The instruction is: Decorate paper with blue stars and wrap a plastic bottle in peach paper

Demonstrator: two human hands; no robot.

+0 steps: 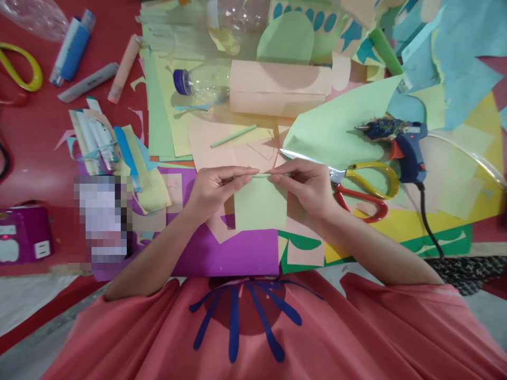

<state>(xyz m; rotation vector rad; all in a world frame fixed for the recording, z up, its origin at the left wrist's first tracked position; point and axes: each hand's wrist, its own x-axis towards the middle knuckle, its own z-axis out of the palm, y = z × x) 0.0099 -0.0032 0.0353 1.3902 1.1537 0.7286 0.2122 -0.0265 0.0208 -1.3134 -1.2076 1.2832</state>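
Observation:
Between my two hands is a light green sheet of paper (260,206), its far edge curled into a thin roll. My left hand (216,190) pinches the left end of that roll, and my right hand (303,182) pinches the right end. Just beyond my fingers lies a finished-looking thin green paper roll (233,136) on pale pink paper (209,150). Scissors (364,182) with yellow and red handles rest beside my right hand, their blades partly behind it. Further back, a clear plastic bottle (206,82) with a purple cap lies wrapped in pink paper (277,87).
A blue glue gun (410,150) lies at the right with its cord (428,216). Markers (95,134) and a blurred-out phone-like rectangle (103,216) are at the left. Purple paper (237,256) lies nearest me; coloured sheets and scraps cover the back right.

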